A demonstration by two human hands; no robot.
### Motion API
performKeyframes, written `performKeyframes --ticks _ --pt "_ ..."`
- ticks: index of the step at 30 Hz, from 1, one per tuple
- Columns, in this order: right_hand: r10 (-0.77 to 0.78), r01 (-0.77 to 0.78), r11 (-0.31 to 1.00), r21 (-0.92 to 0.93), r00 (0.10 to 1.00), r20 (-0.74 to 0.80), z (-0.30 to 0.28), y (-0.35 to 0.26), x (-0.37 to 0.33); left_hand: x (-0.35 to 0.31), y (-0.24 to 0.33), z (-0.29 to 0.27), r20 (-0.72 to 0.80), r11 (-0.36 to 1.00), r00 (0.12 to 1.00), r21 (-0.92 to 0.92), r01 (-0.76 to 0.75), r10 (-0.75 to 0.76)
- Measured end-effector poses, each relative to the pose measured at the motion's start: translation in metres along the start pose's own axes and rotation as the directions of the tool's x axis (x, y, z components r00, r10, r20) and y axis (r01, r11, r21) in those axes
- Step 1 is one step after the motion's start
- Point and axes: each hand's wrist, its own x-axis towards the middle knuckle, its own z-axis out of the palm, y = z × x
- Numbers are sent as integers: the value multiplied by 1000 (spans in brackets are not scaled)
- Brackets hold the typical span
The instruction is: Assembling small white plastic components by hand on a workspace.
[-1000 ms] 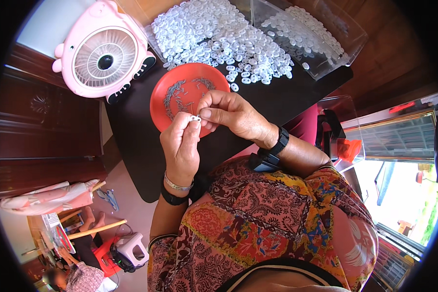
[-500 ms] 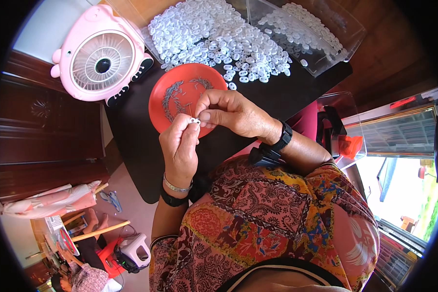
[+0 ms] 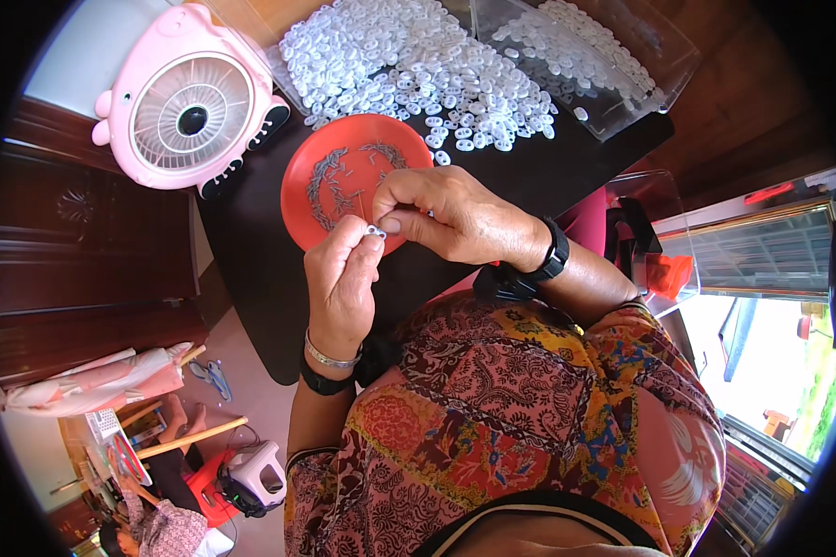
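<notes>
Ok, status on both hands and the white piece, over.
Left hand pinching small white piece. Right hand close beside it, grip hidden. Red plate partly behind hands; no obstruction visible.

My left hand (image 3: pixel 342 288) partly covers the small white two-holed oval piece (image 3: pixel 375 231); anything at my right hand's (image 3: pixel 460 218) fingertips is too small to tell. Both hide some of the round red plate (image 3: pixel 295 200).

A pink animal-shaped fan (image 3: pixel 192 119) is standing at ten o'clock, dark wooden panelling (image 3: pixel 93 260) is filling nine, another person (image 3: pixel 167 531) is showing between seven and eight, and a bright opening (image 3: pixel 743 397) is glaring toward half past three.
</notes>
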Motion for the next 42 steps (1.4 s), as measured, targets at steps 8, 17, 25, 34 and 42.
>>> performKeyframes --ticks 8,17,25,34,42 --pt "60 -60 998 24 998 0 1 2 -1 1 -5 5 -24 998 998 29 -50 51" --pt "120 -122 991 54 992 39 -3 4 2 2 -20 2 -22 999 999 -32 -36 35" --pt "129 -204 791 -577 977 -169 -69 59 25 19 -16 -7 -119 921 990 -389 22 -74" --pt "393 -138 533 -835 914 101 -89 112 55 28 -30 -7 -120 900 990 -435 12 -71" --pt "364 -127 503 -855 928 77 -78 120 56 26 -35 -10 -106 891 988 -450 55 -115"
